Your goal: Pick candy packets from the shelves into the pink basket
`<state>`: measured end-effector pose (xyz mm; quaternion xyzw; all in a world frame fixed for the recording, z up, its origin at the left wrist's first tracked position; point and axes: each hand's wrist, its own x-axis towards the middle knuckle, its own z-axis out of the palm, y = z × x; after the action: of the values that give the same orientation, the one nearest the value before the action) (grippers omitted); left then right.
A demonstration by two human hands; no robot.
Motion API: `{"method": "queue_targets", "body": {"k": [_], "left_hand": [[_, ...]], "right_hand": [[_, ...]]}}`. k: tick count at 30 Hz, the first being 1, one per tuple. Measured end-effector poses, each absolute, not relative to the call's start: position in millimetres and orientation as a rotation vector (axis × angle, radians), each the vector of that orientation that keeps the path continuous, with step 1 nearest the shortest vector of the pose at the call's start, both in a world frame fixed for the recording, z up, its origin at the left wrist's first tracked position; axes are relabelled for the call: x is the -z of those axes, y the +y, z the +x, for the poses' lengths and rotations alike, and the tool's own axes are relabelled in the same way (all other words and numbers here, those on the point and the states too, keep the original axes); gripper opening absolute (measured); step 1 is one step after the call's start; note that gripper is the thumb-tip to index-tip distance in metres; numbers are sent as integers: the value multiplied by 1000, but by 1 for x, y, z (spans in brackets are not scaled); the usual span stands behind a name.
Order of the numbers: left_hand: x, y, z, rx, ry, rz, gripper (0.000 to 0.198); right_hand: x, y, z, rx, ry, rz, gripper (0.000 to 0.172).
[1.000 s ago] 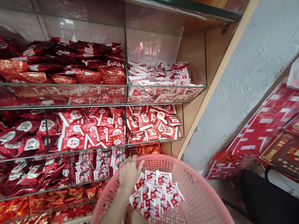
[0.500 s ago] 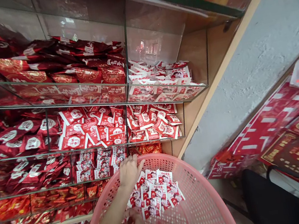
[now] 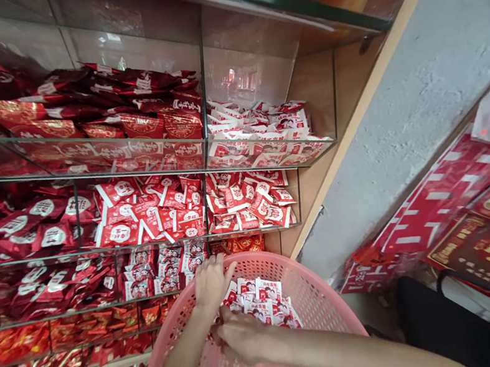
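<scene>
A pink perforated plastic basket [image 3: 325, 315] is tipped up in front of me, with several small red-and-white sweet packets [image 3: 263, 300] lying inside near its far rim. My left hand [image 3: 209, 283] is curled over the basket's far rim and grips it. My right hand [image 3: 241, 336] reaches into the basket, palm down, fingers closed over the near edge of the packet pile; what it holds is hidden.
Glass shelves [image 3: 137, 164] divided into compartments rise ahead, heaped with red packets of several kinds. A grey wall [image 3: 405, 98] with a wooden edge stands right. Red-and-gold boxes [image 3: 489, 254] lean at the far right, behind a dark chair back [image 3: 441, 326].
My right hand has moved up from the basket's near side onto the packet pile, covering its lower part. The left hand has stayed on the rim.
</scene>
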<state>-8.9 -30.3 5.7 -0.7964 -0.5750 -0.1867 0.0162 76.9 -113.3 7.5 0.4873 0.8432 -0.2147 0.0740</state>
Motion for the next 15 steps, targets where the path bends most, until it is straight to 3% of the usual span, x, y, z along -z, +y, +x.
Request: {"method": "queue_targets", "body": {"k": [5,11,15], "left_hand": [[-6,-31,-9,585,-1803,-2469,44],[-7,-30,-8,584,-1815,-2456,48],[-6,-30,-8,593,-1811,-2451,49]], "right_hand": [[10,-91,61,270,2491,1383,17],[42,-111,52,-181,2666,1310,21],[49,-119,55,-248,2797,1249,21]]}}
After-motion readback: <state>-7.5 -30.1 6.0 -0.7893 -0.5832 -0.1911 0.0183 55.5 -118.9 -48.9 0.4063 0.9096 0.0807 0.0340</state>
